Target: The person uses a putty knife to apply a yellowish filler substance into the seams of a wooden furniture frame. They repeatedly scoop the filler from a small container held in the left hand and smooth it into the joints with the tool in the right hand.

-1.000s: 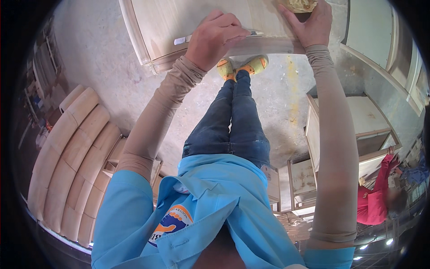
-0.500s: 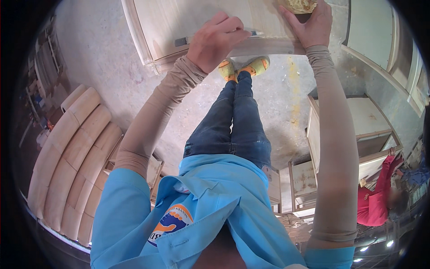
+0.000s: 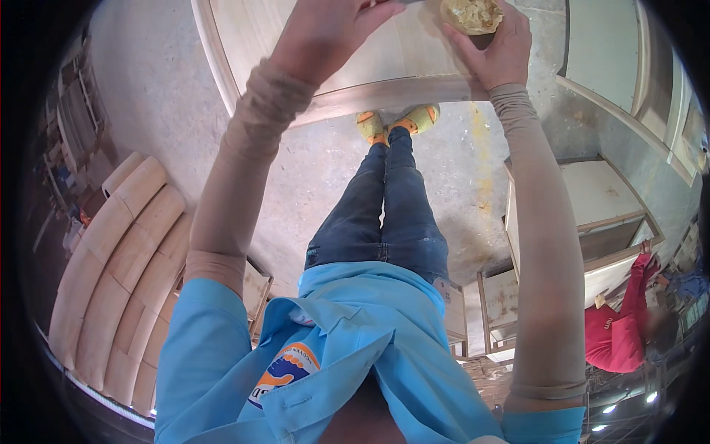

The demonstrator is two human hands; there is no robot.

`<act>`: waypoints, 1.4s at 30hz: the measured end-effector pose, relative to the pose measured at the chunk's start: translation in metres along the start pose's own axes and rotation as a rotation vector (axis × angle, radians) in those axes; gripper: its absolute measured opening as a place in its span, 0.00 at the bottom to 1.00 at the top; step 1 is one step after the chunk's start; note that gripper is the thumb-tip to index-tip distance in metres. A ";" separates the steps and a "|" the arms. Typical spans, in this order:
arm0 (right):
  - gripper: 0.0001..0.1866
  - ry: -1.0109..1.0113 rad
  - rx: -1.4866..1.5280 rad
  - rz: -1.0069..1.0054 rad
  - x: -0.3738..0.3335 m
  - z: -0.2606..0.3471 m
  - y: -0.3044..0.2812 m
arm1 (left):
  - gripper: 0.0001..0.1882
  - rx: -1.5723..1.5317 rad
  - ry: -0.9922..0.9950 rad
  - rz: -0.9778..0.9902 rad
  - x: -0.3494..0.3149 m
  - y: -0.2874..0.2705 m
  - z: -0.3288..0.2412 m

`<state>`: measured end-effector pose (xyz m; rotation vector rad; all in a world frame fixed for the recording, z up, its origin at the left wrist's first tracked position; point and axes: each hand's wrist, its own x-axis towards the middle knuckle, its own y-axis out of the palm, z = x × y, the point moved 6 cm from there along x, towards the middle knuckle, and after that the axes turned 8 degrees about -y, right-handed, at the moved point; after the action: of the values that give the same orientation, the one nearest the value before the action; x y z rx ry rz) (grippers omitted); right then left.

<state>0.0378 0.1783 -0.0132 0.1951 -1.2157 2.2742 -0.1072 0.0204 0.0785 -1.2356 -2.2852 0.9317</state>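
Observation:
A pale wooden cabinet-like piece (image 3: 384,63) with a raised edge lies before me at the top of the view. My left hand (image 3: 318,37) is over its left part, fingers closed around a slim scraper-like tool; only a dark sliver of it shows at the upper edge, and most of the fingers are cut off. In my right hand (image 3: 506,52) rests a small round bowl (image 3: 473,16), tilted toward me, with crusty yellowish paste inside. Thumb and fingers wrap its side, above the right part of the wood.
Curved wooden parts (image 3: 111,274) are stacked on the left. To the right stand wooden cabinets (image 3: 599,192) and another panelled piece (image 3: 603,59). A person in red (image 3: 617,333) is at the lower right. My feet in yellow shoes (image 3: 396,126) stand close to the workpiece.
My left hand has moved up and left, further over the wood, taking the tool mostly out of view. The right hand and bowl have shifted slightly left and down in the picture.

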 end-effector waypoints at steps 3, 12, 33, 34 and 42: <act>0.41 -0.009 -0.025 0.012 0.003 0.004 -0.001 | 0.08 0.187 0.391 -0.083 0.028 0.009 -0.014; 0.40 -0.015 0.035 0.026 0.007 0.006 -0.003 | 0.05 0.668 0.382 -0.088 0.053 0.043 -0.053; 0.39 0.024 -0.010 0.026 0.004 0.007 -0.003 | 0.10 0.050 0.114 0.191 0.069 0.034 -0.008; 0.39 0.019 -0.003 0.011 0.005 0.009 -0.002 | 0.10 -0.025 0.053 0.224 0.065 0.033 0.000; 0.38 -0.060 -0.005 -0.011 0.000 0.001 0.000 | 0.07 -0.408 -0.393 0.332 -0.002 0.012 0.022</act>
<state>0.0375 0.1779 -0.0125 0.2695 -1.2469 2.2706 -0.1121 0.0148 0.0542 -1.7804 -2.7274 0.9085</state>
